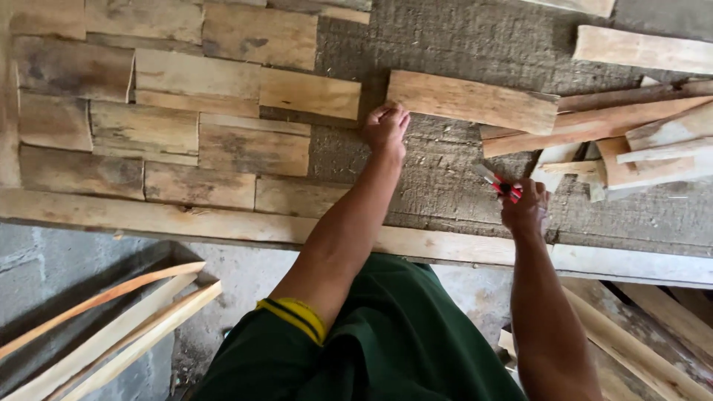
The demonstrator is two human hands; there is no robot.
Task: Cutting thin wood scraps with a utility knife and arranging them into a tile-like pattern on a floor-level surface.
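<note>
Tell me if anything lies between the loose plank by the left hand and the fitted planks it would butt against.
Nothing visible does. The loose plank, touched at its end by the left hand, is separated from the nearest fitted plank only by a strip of bare grey backing.

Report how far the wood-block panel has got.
Done: rows of rough rectangular wood blocks cover the panel's left part. In hand: the left hand touches the end of a pale wooden plank lying beside the last block; the right hand holds a red-and-white pencil-like tool. Left: bare grey board on the right, with loose offcut planks piled there.
</note>
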